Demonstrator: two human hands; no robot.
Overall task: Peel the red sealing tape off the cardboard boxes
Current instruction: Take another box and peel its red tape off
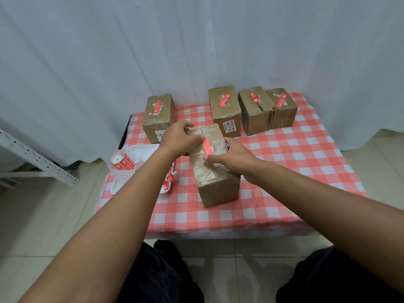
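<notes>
A cardboard box (218,189) stands near the middle of the checked table, with a strip of red sealing tape (208,146) stuck across its taped top. My left hand (179,138) lies on the box's far left top edge, its fingertips touching the upper end of the red strip. My right hand (231,159) holds the box's right side, thumb pressed on the top just below the strip. Several more boxes stand behind: one at back left (158,119), one at back centre (225,112) and two at back right (255,114) (283,110), each with red tape.
A white tray (140,154) at the table's left edge holds a clear cup with a roll of red tape (123,164) and peeled red strips (168,181). The red-and-white checked cloth (295,171) covers the table. A metal rack leg (37,159) is at the left.
</notes>
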